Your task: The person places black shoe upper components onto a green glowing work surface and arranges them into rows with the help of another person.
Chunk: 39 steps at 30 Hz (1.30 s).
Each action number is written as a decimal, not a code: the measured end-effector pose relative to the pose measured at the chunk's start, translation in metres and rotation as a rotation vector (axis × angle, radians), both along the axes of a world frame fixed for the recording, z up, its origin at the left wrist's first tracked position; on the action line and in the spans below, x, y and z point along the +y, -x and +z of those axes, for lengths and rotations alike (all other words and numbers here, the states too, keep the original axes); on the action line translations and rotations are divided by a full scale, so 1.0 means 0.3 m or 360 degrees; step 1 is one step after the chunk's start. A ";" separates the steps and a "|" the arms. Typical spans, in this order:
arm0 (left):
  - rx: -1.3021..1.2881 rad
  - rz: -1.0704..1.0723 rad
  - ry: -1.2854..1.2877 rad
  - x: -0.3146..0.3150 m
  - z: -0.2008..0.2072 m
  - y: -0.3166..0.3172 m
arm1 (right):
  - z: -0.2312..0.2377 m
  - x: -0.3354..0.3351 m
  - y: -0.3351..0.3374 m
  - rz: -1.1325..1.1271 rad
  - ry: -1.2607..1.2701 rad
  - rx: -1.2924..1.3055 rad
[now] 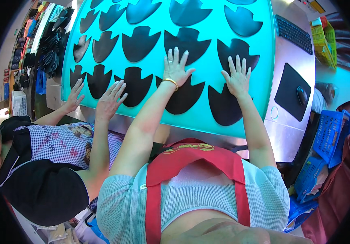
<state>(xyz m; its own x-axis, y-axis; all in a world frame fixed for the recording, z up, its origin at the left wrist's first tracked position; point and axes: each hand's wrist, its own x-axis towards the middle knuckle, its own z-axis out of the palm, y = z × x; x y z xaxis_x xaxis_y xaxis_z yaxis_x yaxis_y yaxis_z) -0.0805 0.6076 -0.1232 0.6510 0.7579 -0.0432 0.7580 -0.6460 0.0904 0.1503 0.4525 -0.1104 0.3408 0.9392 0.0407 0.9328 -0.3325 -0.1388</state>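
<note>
Black flat cut pieces, each with a rounded body and pointed side wings, lie in rows on a bright turquoise table surface point(142, 116). My left hand point(176, 69), with a ring and a gold bangle, is spread flat. Its fingertips reach over the lower part of one black piece point(186, 38), and the wrist passes above a nearer black piece point(181, 97). To the right, my right hand point(238, 79) also lies spread. Its fingers cover part of a black piece point(234, 46), while its palm overlaps the top of the nearest one point(223, 107). Neither hand holds anything.
At my left, a co-worker's two hands point(110, 99) extend over the nearer pieces. A keyboard point(293, 33) and a mouse point(302, 95) on a black pad point(288, 87) occupy the right ledge. Blue baskets point(331, 136) stand beyond it; a yellow crate point(323, 42) is farther back.
</note>
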 end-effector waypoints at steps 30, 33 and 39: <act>-0.0236 -0.0219 -0.0042 -0.220 0.136 0.281 | 0.172 -0.400 0.053 0.0354 -0.0050 0.0174; 0.0022 -0.0381 0.0181 -0.444 0.114 0.194 | 0.149 -0.529 0.054 0.0739 0.0283 0.0264; 0.0146 -0.0357 -0.0003 -0.695 0.088 0.117 | 0.097 -0.803 -0.034 0.0770 0.0200 0.0211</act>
